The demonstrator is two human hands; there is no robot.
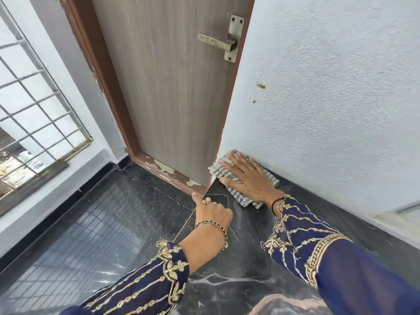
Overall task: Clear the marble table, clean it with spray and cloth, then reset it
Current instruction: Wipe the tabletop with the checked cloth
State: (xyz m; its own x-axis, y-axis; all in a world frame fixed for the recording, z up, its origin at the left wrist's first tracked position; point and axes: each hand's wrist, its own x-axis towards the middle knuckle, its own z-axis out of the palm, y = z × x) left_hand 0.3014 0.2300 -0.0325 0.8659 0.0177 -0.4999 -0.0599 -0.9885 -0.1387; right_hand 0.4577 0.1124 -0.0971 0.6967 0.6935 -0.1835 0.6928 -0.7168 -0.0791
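Nearest the camera, two navy sleeves with gold embroidery reach out over the dark marble table, whose veined top runs along the pale wall. The left hand rests on the table's left edge, fingers curled over the rim and thumb pointing forward, holding nothing else. Beyond it, the right hand lies flat with fingers spread, pressing a grey checked cloth onto the table's far corner, against the wall. Past that corner stands a wooden door with a metal latch.
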